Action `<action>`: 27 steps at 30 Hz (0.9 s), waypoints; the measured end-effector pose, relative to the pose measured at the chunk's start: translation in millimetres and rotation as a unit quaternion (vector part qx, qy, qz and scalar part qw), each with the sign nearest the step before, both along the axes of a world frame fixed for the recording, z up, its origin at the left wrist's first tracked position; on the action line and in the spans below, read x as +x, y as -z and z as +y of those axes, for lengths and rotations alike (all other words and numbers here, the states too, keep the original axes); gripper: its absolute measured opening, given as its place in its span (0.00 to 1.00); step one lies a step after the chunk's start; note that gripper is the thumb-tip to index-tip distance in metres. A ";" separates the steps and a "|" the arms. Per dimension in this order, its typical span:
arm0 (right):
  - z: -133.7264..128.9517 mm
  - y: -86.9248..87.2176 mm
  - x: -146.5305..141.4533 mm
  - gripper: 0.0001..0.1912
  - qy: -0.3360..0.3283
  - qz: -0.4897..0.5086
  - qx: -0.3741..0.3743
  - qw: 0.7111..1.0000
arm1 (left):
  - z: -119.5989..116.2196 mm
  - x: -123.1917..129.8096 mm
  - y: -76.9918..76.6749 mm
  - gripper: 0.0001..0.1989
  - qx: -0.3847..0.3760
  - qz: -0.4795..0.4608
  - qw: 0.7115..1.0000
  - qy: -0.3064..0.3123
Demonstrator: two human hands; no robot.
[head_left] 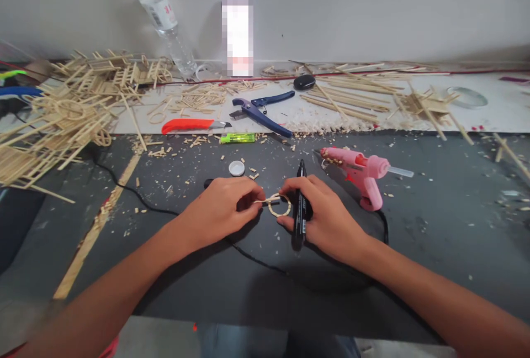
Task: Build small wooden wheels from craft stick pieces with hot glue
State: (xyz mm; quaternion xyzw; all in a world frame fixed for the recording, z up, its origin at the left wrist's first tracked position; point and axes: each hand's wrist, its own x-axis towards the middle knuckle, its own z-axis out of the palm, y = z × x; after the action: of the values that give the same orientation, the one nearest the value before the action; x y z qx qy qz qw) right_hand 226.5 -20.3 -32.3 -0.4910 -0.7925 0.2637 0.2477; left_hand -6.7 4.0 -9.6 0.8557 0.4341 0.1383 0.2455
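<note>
Near the middle of the dark table, my left hand [226, 206] pinches a thin pale wooden stick [270, 200], whose far end lies across a small wooden ring [285, 212]. My right hand [321, 209] is closed around the ring's right side, thumb below and index finger above. A black marker [298, 209] stands out along the front of my right palm, also held there. Just beyond my left hand lies a white round cap [236, 168]. The pink glue gun [358, 170] rests to the right of my right hand.
Behind are an orange cutter [188, 125], a green lighter [238, 138], blue pruning shears [260, 115] and a black oval object [304, 82]. Wooden frameworks [103, 82] pile up at left, beside a plastic bottle [163, 18]. Black cable [144, 200] crosses the table. Loose sticks [348, 101] lie back right.
</note>
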 end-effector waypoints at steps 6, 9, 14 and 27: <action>0.6 0.3 1.7 0.20 -0.001 -0.010 -0.005 1.000 | -2.3 -11.4 20.7 0.05 -0.033 -0.049 0.997 0.055; -0.3 -1.6 1.0 0.20 -0.005 -0.012 0.010 1.000 | -5.8 -14.1 26.8 0.03 -0.019 -0.068 0.996 0.060; -0.3 -5.1 -0.2 0.21 -0.011 -0.015 0.037 0.999 | -10.7 -12.9 22.9 0.07 0.019 -0.055 0.997 0.049; -0.8 -0.5 2.1 0.17 -0.018 -0.001 0.040 0.999 | -7.6 -27.6 12.9 0.09 0.049 0.042 0.994 0.085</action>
State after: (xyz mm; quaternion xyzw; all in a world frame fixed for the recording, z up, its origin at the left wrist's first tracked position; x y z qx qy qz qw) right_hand 228.6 -21.1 -31.7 -0.4663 -0.8115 0.2356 0.2618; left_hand -34.4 -3.6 -22.5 0.9056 0.3622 0.1023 0.1956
